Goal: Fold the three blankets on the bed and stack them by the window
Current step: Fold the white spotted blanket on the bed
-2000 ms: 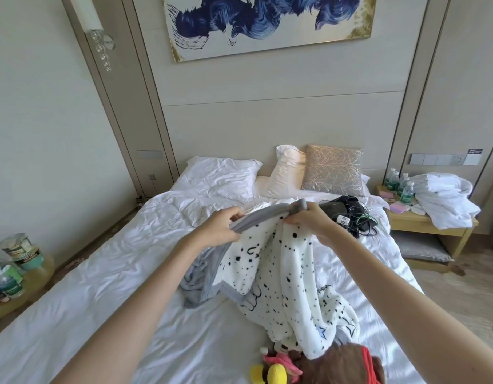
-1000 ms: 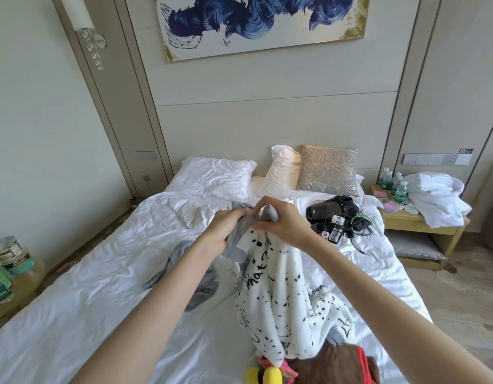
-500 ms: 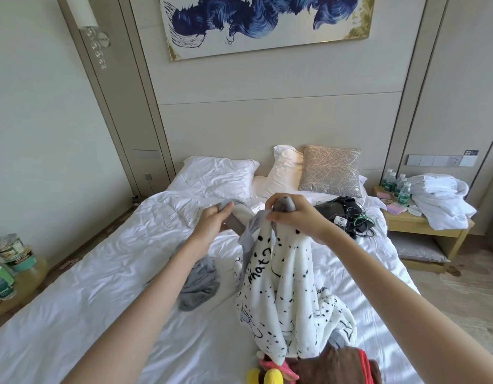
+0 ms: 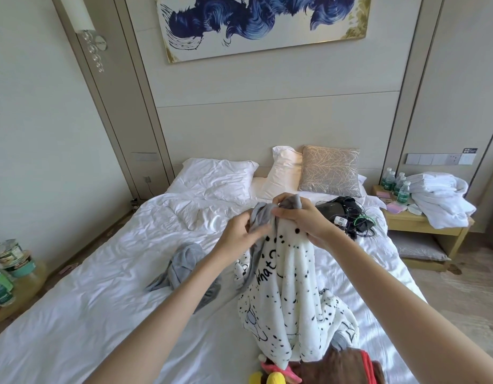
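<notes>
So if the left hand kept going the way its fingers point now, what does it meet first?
The left hand points right, already gripping the spotted blanket; next it would probably meet the right hand close beside it.

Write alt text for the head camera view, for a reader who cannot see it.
Two bare hands, left hand and right hand, hold up the gathered top edge of a white black-spotted blanket with grey backing over a white bed. Pillows lie at the headboard, black electronics with cables beside them, and a nightstand carries water bottles and white towels.
</notes>
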Demonstrator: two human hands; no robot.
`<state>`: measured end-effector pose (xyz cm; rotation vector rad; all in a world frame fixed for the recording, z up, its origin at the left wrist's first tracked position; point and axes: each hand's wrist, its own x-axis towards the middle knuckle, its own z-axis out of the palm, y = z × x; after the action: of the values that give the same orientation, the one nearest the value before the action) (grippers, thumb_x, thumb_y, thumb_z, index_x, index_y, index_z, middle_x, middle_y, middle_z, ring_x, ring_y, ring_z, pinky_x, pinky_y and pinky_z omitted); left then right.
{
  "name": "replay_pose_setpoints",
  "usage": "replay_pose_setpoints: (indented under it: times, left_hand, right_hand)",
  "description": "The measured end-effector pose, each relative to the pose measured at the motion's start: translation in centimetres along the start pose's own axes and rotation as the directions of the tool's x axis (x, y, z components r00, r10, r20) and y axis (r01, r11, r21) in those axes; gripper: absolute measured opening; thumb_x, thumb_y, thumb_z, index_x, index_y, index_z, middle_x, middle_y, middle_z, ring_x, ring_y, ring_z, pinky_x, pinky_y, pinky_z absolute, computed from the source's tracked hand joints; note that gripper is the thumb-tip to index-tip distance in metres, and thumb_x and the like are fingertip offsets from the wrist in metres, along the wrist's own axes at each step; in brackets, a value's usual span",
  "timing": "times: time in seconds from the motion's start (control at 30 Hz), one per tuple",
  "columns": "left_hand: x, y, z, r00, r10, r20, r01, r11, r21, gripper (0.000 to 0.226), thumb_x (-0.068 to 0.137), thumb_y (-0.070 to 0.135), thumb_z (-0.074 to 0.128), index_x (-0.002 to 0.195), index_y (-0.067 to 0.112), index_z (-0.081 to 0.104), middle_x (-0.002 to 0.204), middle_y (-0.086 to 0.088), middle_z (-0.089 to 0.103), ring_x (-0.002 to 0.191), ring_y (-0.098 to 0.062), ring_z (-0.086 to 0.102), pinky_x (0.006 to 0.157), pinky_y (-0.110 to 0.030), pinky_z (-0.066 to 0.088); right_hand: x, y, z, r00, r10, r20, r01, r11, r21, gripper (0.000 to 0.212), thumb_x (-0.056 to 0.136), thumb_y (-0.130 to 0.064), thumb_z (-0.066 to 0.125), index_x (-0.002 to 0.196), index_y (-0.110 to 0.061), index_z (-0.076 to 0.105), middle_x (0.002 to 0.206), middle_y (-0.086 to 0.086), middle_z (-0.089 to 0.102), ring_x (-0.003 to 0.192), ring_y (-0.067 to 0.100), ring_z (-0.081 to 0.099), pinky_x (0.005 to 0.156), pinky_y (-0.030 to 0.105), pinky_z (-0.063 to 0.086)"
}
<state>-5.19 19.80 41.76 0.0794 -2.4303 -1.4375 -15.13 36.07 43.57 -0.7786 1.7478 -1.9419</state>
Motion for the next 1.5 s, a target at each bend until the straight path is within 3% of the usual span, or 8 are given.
replay_pose_setpoints:
  times: [0.27, 0.47, 0.63, 0.8, 0.9, 1.03, 1.37, 1.5]
  left_hand:
    - [3.0, 1.1, -1.0, 0.928, 0.108, -0.356, 0.005, 0.953, 0.303, 0.048, 0.093, 0.024, 0.062, 0.054, 0.016, 0.034, 0.05, 0.003, 0.036, 0.048, -0.011, 0.035, 0.043, -0.019, 0.027]
    - [3.6, 3.4, 0.9, 0.948, -0.037, -0.315, 0.094, 0.981, 0.168, 0.044, 0.079, 0.028, 0.074, 0.055, 0.01, 0.042, 0.05, 0.002, 0.031, 0.049, -0.012, 0.029, 0.044, -0.022, 0.02]
    - [3.6, 3.6, 0.2, 0.926, -0.144, -0.35, 0.151, 0.989, -0.009, 0.03, 0.075, 0.023, 0.08, 0.078, -0.004, 0.068, 0.07, -0.006, 0.061, 0.067, -0.017, 0.053, 0.061, -0.028, 0.037]
    - [3.3, 3.7, -0.1, 0.938, -0.143, -0.316, 0.14, 0.99, -0.033, 0.033, 0.078, 0.023, 0.078, 0.08, -0.008, 0.068, 0.071, -0.01, 0.061, 0.068, -0.017, 0.054, 0.063, -0.03, 0.037]
    - [3.0, 3.9, 0.0, 0.954, -0.147, -0.26, 0.14, 0.989, -0.043, 0.038, 0.085, 0.028, 0.072, 0.081, -0.01, 0.066, 0.071, -0.012, 0.056, 0.07, -0.019, 0.052, 0.064, -0.037, 0.044]
    - [2.5, 4.9, -0.2, 0.974, -0.163, -0.155, 0.147, 0.983, -0.113, 0.048, 0.09, 0.048, 0.061, 0.076, 0.003, 0.061, 0.075, -0.011, 0.049, 0.075, -0.021, 0.049, 0.071, -0.039, 0.045]
    - [1.5, 4.1, -2.3, 0.997, -0.038, -0.067, 0.029, 0.99, -0.14, 0.019, 0.094, 0.01, 0.062, 0.102, -0.007, 0.065, 0.091, -0.015, 0.061, 0.088, -0.023, 0.057, 0.084, -0.036, 0.044]
    - [1.6, 4.3, -3.1, 0.976, -0.123, -0.179, 0.05, 0.93, -0.364, 0.015, 0.097, 0.009, 0.054, 0.092, -0.004, 0.061, 0.081, -0.006, 0.062, 0.083, -0.02, 0.061, 0.08, -0.03, 0.046]
  right_hand:
    - [0.5, -0.3, -1.8, 0.846, -0.195, -0.497, -0.153, 0.803, -0.576, 0.006, 0.085, -0.009, 0.063, 0.088, -0.009, 0.068, 0.08, 0.006, 0.067, 0.077, 0.024, 0.06, 0.066, 0.03, 0.046]
    - [-0.1, -1.7, -0.1, 0.98, 0.172, -0.095, -0.187, 0.967, -0.171, 0.018, 0.08, -0.015, 0.073, 0.092, -0.002, 0.074, 0.084, 0.014, 0.061, 0.083, 0.025, 0.057, 0.076, 0.036, 0.051]
    - [-0.1, -2.7, -1.4, 0.959, 0.257, 0.117, -0.27, 0.957, 0.109, 0.039, 0.084, 0.001, 0.037, 0.111, 0.008, 0.065, 0.108, 0.022, 0.063, 0.101, 0.034, 0.061, 0.095, 0.037, 0.054]
    - [-0.4, -2.3, -0.3, 0.992, 0.12, 0.045, -0.111, 0.979, -0.172, 0.038, 0.079, 0.019, 0.046, 0.101, 0.002, 0.071, 0.094, 0.015, 0.068, 0.089, 0.021, 0.067, 0.081, 0.028, 0.058]
    - [-0.4, -2.1, 0.3, 0.997, -0.007, -0.077, -0.019, 0.942, -0.335, 0.004, 0.082, -0.002, 0.07, 0.083, 0.001, 0.072, 0.073, 0.015, 0.069, 0.064, 0.017, 0.068, 0.062, 0.024, 0.059]
    - [-0.1, -2.0, 0.7, 0.972, -0.169, -0.162, 0.034, 0.785, -0.618, 0.022, 0.072, -0.024, 0.08, 0.073, -0.004, 0.073, 0.069, 0.014, 0.07, 0.059, 0.016, 0.057, 0.055, 0.029, 0.042]
    - [-0.9, -2.1, -0.4, 0.996, -0.092, 0.014, 0.091, 0.942, -0.324, 0.031, 0.083, -0.022, 0.075, 0.085, 0.007, 0.065, 0.073, 0.01, 0.063, 0.066, 0.016, 0.056, 0.062, 0.022, 0.044]
    - [-0.9, 1.3, -0.1, 0.997, -0.01, 0.073, 0.05, 0.822, -0.567, 0.023, 0.08, -0.01, 0.075, 0.089, 0.008, 0.063, 0.083, 0.018, 0.07, 0.072, 0.023, 0.063, 0.077, 0.036, 0.059]
